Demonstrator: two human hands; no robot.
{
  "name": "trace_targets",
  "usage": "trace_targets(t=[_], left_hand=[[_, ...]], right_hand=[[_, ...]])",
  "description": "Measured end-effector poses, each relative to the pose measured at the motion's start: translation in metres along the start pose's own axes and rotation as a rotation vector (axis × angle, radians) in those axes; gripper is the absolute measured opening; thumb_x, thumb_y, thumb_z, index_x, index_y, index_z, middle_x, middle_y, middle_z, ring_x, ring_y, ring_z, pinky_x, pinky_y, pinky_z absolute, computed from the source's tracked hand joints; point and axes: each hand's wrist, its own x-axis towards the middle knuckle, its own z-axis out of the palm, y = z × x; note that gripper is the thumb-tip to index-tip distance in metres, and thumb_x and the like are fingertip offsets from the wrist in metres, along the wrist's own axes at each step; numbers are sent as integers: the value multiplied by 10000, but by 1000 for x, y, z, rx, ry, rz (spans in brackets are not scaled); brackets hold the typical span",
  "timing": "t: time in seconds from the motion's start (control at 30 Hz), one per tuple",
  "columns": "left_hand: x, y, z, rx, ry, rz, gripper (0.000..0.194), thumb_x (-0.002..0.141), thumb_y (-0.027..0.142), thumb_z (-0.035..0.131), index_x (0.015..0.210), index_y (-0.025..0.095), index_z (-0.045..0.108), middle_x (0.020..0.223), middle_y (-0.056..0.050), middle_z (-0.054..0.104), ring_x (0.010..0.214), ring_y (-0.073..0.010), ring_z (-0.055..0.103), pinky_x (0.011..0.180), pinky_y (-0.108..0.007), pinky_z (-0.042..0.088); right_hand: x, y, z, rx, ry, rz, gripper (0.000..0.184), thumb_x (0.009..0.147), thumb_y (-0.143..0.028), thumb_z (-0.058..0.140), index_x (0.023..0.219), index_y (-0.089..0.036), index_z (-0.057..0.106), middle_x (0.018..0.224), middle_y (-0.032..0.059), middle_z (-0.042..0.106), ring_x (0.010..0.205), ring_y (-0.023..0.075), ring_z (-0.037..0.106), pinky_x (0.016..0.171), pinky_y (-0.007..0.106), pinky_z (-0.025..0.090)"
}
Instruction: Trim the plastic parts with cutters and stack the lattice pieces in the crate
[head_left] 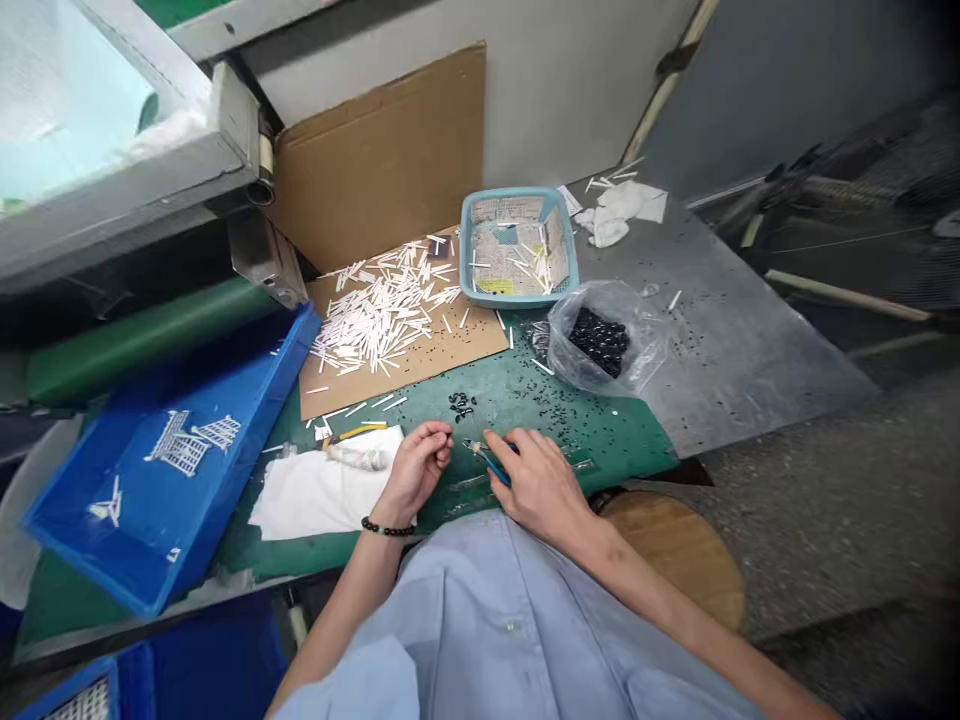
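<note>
My right hand (536,478) is closed around a pair of cutting pliers (491,462) with blue handles; their metal jaws point toward my other hand. Thumb and fingers are pinched together on my left hand (424,462), and what sits between them, if anything, is too small to make out. Just beyond both hands lies a little heap of shiny black parts (461,404) on the green mat (517,385). Farther right, a clear plastic bag (645,345) holds a mass of black pieces (600,340).
White sticks (382,310) are piled on a cardboard sheet (330,398). Behind the bag stands a light-blue basket (466,250) with some sticks inside. A blue tray (247,420) with white lattice parts (184,445) is at left, beside a white cloth (300,500). A wooden stool (682,550) stands right.
</note>
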Motion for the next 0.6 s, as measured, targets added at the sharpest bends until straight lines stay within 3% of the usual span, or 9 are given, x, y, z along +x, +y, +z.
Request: trace_targets(t=[0.2,0.6], left_hand=[[-11,0,-3,117,-49,-81,246,703,237,770,890,112,670,705,-25,621,551,-42,462,520,-168,329],[-16,5,0,226,-34,-90,285,689,283,787,893,119,676,690,-3,612,552,-44,458,527,-177,318]], right_hand=[[-1,0,-3,-60,-11,-63,437,889,-287,512,1311,-172,508,986,89,558,885,235,460,767,351,319],[-2,-4,-9,-83,-54,-72,424,874,-261,521,1289,-173,511,952,84,558,861,233,471,741,345,338]])
